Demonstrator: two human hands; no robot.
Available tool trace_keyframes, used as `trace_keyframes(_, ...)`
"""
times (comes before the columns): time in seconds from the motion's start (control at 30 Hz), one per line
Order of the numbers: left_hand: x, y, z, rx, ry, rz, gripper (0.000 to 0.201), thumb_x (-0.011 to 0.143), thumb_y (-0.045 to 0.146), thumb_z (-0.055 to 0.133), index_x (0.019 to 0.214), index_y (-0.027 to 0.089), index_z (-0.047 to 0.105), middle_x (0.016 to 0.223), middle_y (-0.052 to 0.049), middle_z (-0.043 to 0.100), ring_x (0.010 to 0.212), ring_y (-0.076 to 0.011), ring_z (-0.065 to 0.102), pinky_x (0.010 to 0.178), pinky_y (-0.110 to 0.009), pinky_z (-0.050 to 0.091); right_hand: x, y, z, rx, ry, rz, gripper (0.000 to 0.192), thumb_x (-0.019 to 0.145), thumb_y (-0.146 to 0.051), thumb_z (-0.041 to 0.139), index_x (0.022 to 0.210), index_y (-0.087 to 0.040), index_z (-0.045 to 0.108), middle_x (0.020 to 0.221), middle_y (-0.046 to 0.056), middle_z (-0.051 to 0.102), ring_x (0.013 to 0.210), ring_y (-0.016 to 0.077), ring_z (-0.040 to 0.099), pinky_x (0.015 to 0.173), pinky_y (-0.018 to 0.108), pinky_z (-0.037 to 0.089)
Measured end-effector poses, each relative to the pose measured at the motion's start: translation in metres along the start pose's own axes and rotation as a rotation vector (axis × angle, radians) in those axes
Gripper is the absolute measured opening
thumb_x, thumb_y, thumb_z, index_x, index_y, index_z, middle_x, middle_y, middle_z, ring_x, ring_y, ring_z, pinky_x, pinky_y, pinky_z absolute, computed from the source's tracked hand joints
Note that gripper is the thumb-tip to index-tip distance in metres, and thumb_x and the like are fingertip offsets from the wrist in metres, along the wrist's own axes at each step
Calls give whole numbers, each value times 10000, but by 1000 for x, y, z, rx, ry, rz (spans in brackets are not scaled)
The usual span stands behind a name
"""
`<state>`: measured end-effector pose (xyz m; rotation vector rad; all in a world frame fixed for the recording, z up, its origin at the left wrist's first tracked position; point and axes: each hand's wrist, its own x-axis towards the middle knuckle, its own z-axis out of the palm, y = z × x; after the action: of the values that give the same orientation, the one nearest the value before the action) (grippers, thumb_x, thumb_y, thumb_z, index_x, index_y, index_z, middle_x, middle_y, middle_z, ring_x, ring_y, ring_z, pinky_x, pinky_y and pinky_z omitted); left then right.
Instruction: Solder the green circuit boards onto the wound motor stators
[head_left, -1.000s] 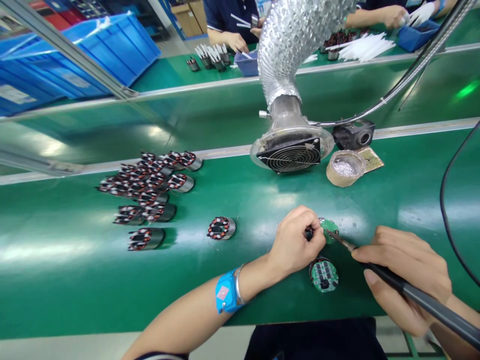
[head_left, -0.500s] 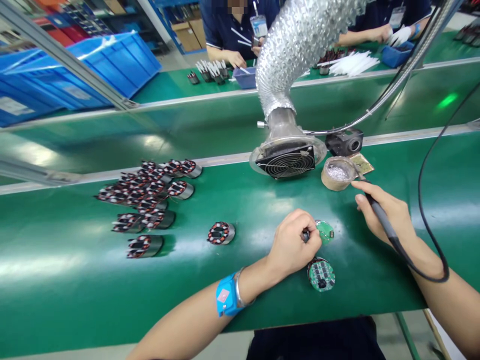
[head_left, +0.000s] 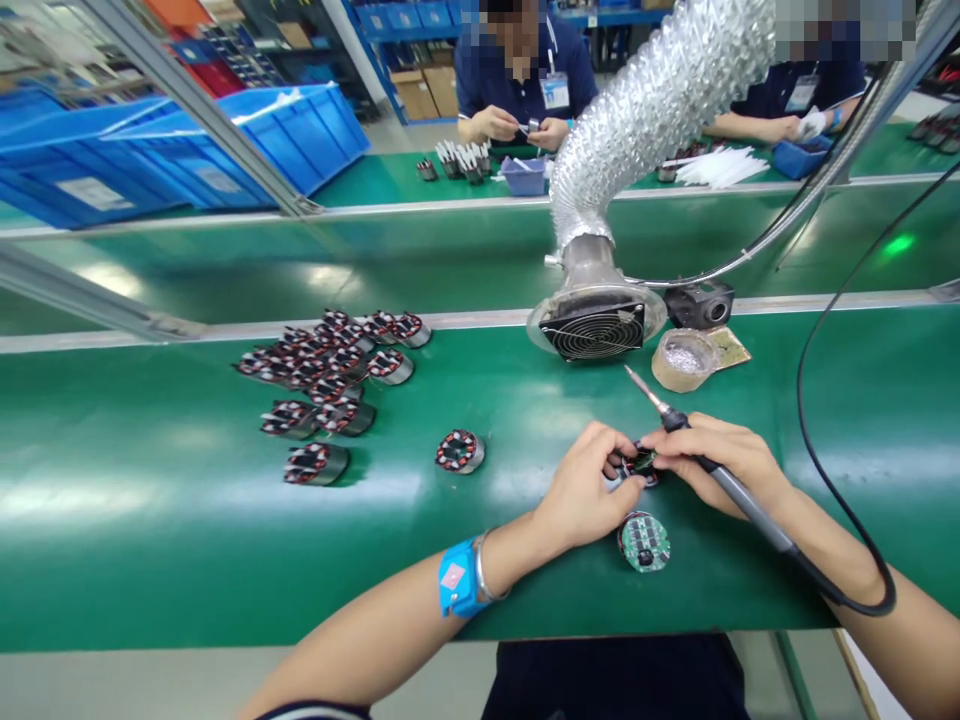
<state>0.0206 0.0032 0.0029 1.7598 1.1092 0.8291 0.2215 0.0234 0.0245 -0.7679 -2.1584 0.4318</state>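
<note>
Both hands pinch one small motor part (head_left: 640,464) between fingertips; the right hand (head_left: 712,462) also clasps a soldering iron (head_left: 739,490), the left hand (head_left: 589,485) nothing else. It looks round, dark, partly hidden; one green circuit board (head_left: 644,542) lies just beside.

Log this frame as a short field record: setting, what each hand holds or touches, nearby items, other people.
setting: green conveyor belt at an assembly line
left hand: left hand, blue wrist strap, fingers on a small motor part
right hand: right hand grips a soldering iron, tip raised off the work, fingers also on the motor part
nearby: round green circuit board; single wound stator; cluster of stators; fume extractor fan; solder tin
others: two people seated at the far bench, blue bins at left
</note>
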Motion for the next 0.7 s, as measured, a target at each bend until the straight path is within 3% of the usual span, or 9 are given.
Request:
trace_keyframes(0.2,-1,0,8,-1,58,-76,175,754,174,651,883,180,532,865,7,472,726,-119,530,678,-279,517,16,-15,12,-104,86,32,184,862,-87,617,1005,-203,627,929,43,744,739,144,674,694,272,565)
trace_keyframes(0.33,-4,1,10,-36,58,-70,199,760,129,621,932,181,536,926,-8,478,779,-122,556,701,-277,539,11,-14,7,-184,18,-25,198,871,-54,568,990,-200,627,914,53,739,679,138,633,652,277,544)
trace_keyframes(0.53,-8,1,12,-185,87,-86,258,762,86,600,1003,170,558,1015,-51,505,888,-140,579,722,-263,572,-8,-15,-12,-136,-206,43,246,850,-142,624,1085,-208,592,1122,117,686,811,185,635,738,356,556)
trace_keyframes(0.7,-9,0,14,-221,136,-117,265,734,69,610,977,164,566,988,-46,524,864,-135,589,687,-245,576,-13,-16,-8,-135,-185,96,187,861,-171,612,1044,-208,599,1084,116,701,770,179,642,711,346,556)
